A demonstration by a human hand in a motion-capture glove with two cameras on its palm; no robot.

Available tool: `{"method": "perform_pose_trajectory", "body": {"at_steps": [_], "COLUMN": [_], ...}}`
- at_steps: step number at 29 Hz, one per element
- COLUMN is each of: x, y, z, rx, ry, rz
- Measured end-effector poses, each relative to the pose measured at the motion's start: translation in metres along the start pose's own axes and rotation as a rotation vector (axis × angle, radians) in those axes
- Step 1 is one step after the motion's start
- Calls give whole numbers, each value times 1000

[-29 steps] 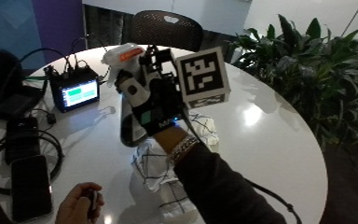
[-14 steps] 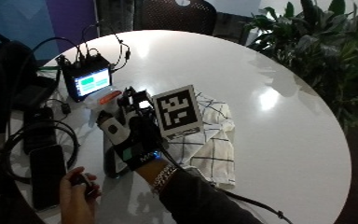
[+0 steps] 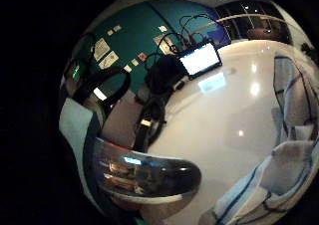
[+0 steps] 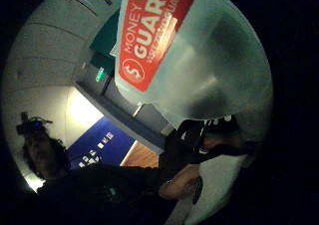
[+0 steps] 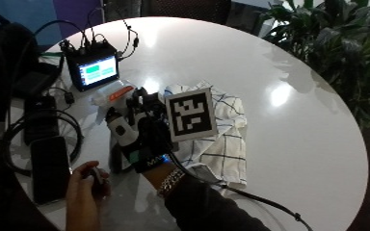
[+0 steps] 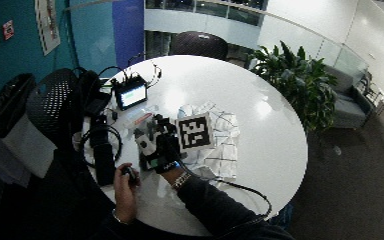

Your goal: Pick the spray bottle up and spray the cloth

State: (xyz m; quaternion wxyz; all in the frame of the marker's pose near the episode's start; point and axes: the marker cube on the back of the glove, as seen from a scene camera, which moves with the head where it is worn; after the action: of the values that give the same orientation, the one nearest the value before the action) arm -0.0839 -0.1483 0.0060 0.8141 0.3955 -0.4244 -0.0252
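One round white table [image 5: 287, 144] beside leafy plants [image 5: 339, 43].

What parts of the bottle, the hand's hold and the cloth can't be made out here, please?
- Spray bottle nozzle: outside view, hidden behind the gloved right hand.
- Finger on the trigger: no view shows it.
- Cloth near side: covered by the hand.
- Bottle label: cut off by the thumb-side view's edge.

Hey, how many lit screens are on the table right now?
1. A small monitor with a bright screen stands near the table's far edge, with cables plugged into its top. The phone lying by the bare hand is dark. Others may be hidden.
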Motion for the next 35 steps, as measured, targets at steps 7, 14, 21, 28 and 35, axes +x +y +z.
{"method": "perform_pose_trajectory", "body": {"at_steps": [7, 14, 21, 28, 35], "x": [14, 24, 22, 9, 2], "y": [18, 31, 36, 38, 54], "z": [-6, -23, -48, -90, -133], "rx": [-34, -172, -358, -473, -564], "ry": [16, 121, 316, 566, 876], "rz": [46, 103, 131, 148, 198]}}
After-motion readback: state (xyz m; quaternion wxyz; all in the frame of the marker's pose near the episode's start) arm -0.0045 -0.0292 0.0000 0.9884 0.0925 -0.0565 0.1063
